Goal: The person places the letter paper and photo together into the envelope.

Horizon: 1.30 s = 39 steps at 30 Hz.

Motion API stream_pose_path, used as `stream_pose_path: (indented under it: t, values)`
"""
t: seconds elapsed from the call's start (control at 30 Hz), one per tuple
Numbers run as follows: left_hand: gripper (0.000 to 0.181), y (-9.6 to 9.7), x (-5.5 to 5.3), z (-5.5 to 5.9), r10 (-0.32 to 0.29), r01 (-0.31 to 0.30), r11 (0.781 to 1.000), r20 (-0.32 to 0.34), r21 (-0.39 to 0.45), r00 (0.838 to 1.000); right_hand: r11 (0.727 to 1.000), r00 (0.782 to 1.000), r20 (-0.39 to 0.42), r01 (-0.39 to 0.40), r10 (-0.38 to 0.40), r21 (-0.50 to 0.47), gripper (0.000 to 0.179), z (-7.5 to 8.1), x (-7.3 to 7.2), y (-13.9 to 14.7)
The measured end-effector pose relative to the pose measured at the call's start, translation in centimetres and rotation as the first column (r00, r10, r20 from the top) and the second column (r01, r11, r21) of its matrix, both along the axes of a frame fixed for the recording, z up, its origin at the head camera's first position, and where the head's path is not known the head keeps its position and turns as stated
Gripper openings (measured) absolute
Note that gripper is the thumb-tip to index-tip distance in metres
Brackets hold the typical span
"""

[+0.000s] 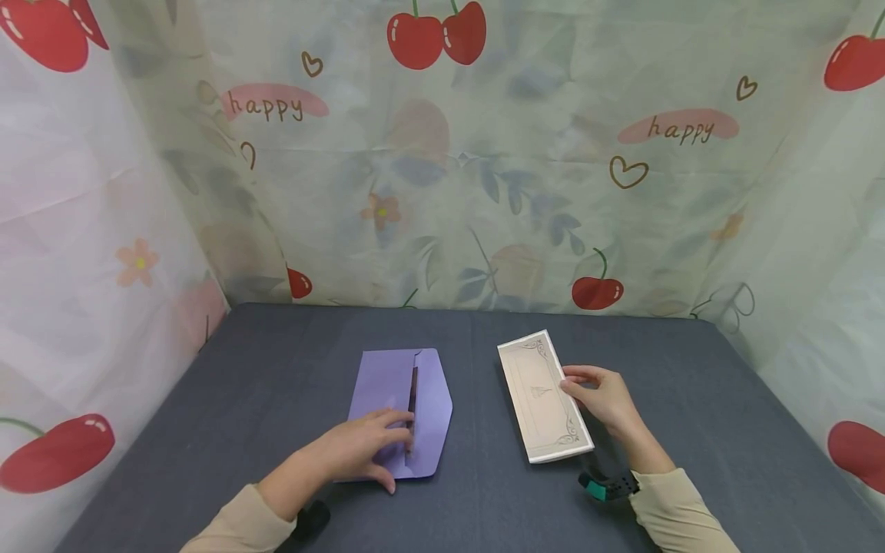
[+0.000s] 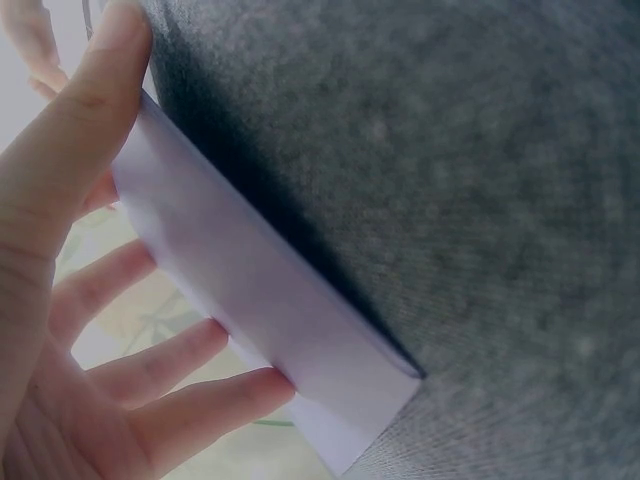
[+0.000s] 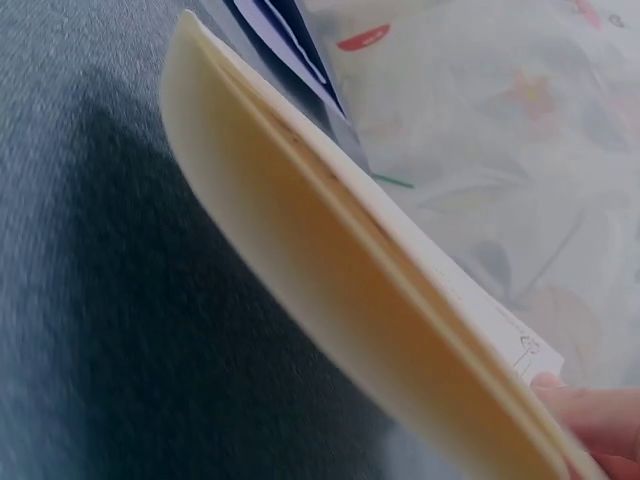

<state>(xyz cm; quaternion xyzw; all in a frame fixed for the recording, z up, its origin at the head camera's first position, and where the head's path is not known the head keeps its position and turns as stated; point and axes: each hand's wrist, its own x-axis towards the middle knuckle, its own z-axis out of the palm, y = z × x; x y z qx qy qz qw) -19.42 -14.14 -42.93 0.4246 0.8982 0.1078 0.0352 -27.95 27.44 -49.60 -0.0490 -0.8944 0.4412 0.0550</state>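
A purple envelope (image 1: 380,376) lies on the table at left of centre, its pointed flap (image 1: 435,415) folded out to the right. Over its near part is my left hand (image 1: 356,447), fingers spread and fairly straight, fingertips on the paper by the slit-like opening and thumb at the near edge. In the left wrist view the envelope (image 2: 240,260) shows beneath those fingertips. My right hand (image 1: 608,399) pinches the right edge of a cream folded card (image 1: 542,395) with scrollwork corners, thumb on top. From the right wrist, the card (image 3: 300,240) is tilted, its leaves slightly parted above its shadow.
A dark grey cloth covers the table (image 1: 276,361). Behind and at both sides hangs a pale curtain (image 1: 449,192) printed with cherries, flowers and hearts. A black and green band (image 1: 608,485) is on the right wrist.
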Motion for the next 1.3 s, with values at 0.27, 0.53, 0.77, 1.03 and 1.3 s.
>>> stream_pose_path:
  t: [0.27, 0.53, 0.77, 1.03, 1.3]
  values:
    - [0.046, 0.0, -0.1, -0.1, -0.002, 0.002, 1.000, 0.000, 0.004, 1.000, 0.999, 0.999, -0.013, -0.037, 0.037, -0.016, 0.035, 1.6, 1.0, -2.2]
    - [0.046, 0.0, -0.1, -0.1, 0.003, -0.003, 1.000, -0.002, -0.001, 1.000, 0.997, 0.999, -0.001, -0.041, 0.041, -0.071, 0.034, 5.9, 3.7, -5.3]
    - [0.045, 0.0, 0.0, 0.0, 0.008, -0.008, 1.000, 0.013, -0.003, 1.000, 0.995, 0.998, 0.025, -0.051, 0.054, -0.087, 0.033, 5.9, 3.7, -6.1]
    - [0.046, 0.0, 0.0, 0.0, 0.006, -0.006, 1.000, 0.017, -0.001, 1.000, 0.996, 0.998, 0.043, -0.040, 0.044, -0.082, 0.033, 6.0, 3.7, -6.9]
    - [0.046, 0.0, 0.0, -0.1, 0.001, -0.001, 1.000, -0.002, 0.005, 1.000, 0.992, 0.997, 0.036, -0.059, 0.063, -0.112, 0.033, 5.9, 3.6, -7.9]
